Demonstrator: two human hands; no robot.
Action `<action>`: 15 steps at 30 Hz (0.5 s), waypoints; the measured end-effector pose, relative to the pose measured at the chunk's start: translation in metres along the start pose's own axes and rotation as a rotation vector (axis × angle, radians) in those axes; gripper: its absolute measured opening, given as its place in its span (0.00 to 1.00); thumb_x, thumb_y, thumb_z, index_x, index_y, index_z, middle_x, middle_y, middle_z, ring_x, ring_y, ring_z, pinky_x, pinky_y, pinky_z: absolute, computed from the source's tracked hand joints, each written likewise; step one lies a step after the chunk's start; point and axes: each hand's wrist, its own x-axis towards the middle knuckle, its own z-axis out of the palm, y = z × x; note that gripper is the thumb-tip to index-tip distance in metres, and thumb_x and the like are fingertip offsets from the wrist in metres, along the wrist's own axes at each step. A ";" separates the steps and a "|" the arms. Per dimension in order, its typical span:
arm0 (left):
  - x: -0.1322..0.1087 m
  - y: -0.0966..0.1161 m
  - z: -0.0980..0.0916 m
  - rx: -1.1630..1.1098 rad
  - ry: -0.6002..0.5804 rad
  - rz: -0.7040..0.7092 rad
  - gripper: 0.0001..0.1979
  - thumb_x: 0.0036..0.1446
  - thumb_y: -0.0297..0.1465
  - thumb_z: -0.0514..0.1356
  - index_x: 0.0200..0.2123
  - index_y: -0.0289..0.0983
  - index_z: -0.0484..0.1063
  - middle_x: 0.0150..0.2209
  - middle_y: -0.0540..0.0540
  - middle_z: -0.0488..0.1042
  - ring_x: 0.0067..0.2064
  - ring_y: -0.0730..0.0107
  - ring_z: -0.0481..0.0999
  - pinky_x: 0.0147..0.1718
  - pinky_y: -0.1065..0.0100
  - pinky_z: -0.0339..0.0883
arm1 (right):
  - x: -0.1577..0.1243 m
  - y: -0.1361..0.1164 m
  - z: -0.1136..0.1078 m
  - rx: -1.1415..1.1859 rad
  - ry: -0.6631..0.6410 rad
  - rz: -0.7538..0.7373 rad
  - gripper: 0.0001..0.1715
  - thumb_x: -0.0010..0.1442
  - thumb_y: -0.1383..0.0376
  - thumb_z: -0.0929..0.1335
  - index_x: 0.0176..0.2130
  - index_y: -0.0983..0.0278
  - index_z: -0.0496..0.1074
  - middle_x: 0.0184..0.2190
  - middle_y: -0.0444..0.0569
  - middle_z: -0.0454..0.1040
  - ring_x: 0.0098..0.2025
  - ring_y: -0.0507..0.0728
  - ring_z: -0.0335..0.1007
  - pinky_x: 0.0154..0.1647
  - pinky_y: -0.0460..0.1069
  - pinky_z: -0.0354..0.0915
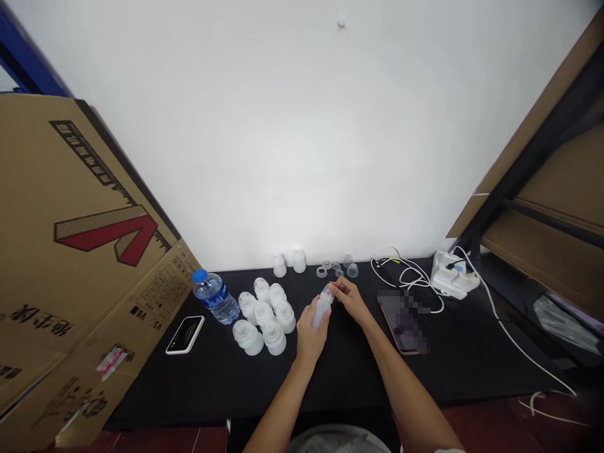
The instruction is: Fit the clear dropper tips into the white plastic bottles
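Note:
A small white baby bottle (pixel 321 311) with a clear dome cap (pixel 327 292) is held tilted over the middle of the table. My left hand (pixel 310 333) is closed around the bottle's body. At its top, the fingers of my right hand (pixel 346 296) pinch the clear cap. To the left stands a cluster of several capped white bottles (pixel 263 313). Two white bottles without caps, one of them a bottle (pixel 299 260), stand against the wall. Beyond my hands lie several loose clear parts: a ring (pixel 321 272), a dome cap (pixel 352 270) and small pieces.
A blue-capped water bottle (pixel 216 297) and a white phone-like device (pixel 185 335) are at the left, beside a large cardboard box (pixel 94 251). On the right lie a phone (pixel 401 324), white cables (pixel 410 270) and a white power strip (pixel 450 275). A white wall (pixel 302 138) closes off the back.

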 end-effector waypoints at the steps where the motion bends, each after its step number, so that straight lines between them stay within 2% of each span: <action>1: 0.000 0.000 0.000 -0.002 0.001 0.001 0.21 0.73 0.40 0.60 0.65 0.42 0.73 0.55 0.39 0.82 0.57 0.53 0.83 0.57 0.55 0.79 | 0.001 0.000 0.000 -0.010 0.004 -0.005 0.31 0.62 0.40 0.76 0.30 0.59 0.65 0.28 0.42 0.71 0.28 0.53 0.60 0.30 0.48 0.58; 5: 0.001 0.002 -0.001 0.009 0.006 0.000 0.22 0.72 0.40 0.60 0.65 0.43 0.72 0.53 0.39 0.82 0.55 0.51 0.84 0.55 0.52 0.79 | 0.002 -0.001 0.004 -0.035 0.045 -0.011 0.32 0.59 0.39 0.77 0.29 0.59 0.65 0.25 0.41 0.69 0.28 0.54 0.61 0.31 0.49 0.60; 8: 0.001 0.005 -0.003 0.019 -0.002 0.009 0.23 0.72 0.39 0.61 0.66 0.43 0.71 0.55 0.38 0.81 0.56 0.49 0.82 0.56 0.50 0.78 | 0.000 -0.002 0.011 -0.010 0.123 -0.023 0.31 0.58 0.40 0.78 0.30 0.59 0.67 0.28 0.43 0.72 0.29 0.55 0.65 0.32 0.50 0.63; 10: 0.002 0.007 -0.005 0.013 0.002 0.008 0.25 0.71 0.39 0.62 0.68 0.43 0.69 0.57 0.37 0.79 0.59 0.49 0.81 0.58 0.50 0.77 | -0.003 -0.005 0.017 0.038 0.133 0.007 0.29 0.59 0.39 0.77 0.35 0.60 0.72 0.30 0.45 0.75 0.30 0.56 0.68 0.32 0.50 0.65; 12: 0.004 0.010 -0.006 -0.011 -0.006 0.011 0.25 0.71 0.38 0.62 0.68 0.42 0.67 0.60 0.37 0.77 0.61 0.49 0.79 0.60 0.50 0.75 | -0.008 -0.009 0.020 0.093 0.014 0.076 0.29 0.59 0.39 0.77 0.42 0.60 0.76 0.34 0.47 0.78 0.33 0.57 0.72 0.34 0.51 0.69; 15: 0.005 0.013 -0.006 -0.045 -0.017 0.050 0.26 0.71 0.36 0.60 0.69 0.41 0.65 0.62 0.35 0.75 0.64 0.50 0.76 0.62 0.50 0.73 | -0.012 -0.013 0.020 0.112 -0.275 0.138 0.29 0.57 0.46 0.80 0.49 0.61 0.80 0.40 0.49 0.82 0.41 0.61 0.78 0.43 0.53 0.73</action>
